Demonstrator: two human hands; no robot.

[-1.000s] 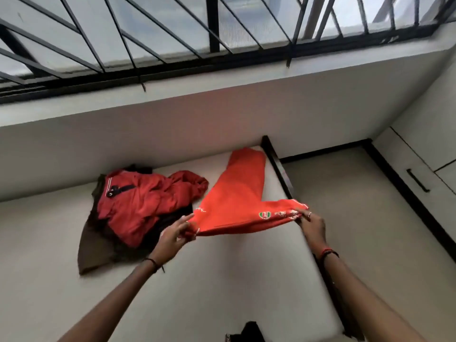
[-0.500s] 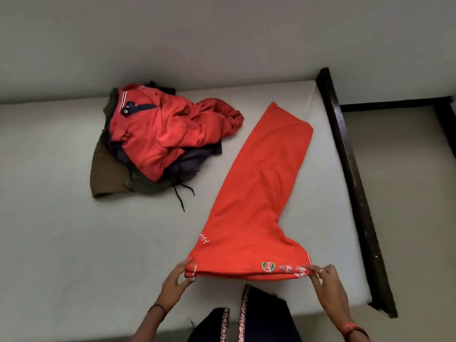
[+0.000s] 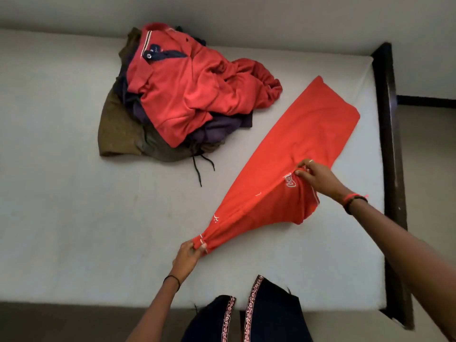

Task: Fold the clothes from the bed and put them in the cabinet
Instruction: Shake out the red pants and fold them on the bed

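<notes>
White bed mattress [image 3: 74, 218] bears a long orange cloth garment [image 3: 308, 134].
Left grip [image 3: 190, 253] pinches its bunched near end; right grip [image 3: 315, 177] clutches its lifted printed edge.

A plain pale wall [image 3: 222, 11] runs across the back. To the right lies a bare beige floor [image 3: 431, 193], met at the wall's foot by a black skirting strip [image 3: 424, 99]. Nearest, at the lower edge, hangs the person's dark garment [image 3: 271, 317], edged with two bands of red-and-white patterned trim [image 3: 251, 312].
</notes>
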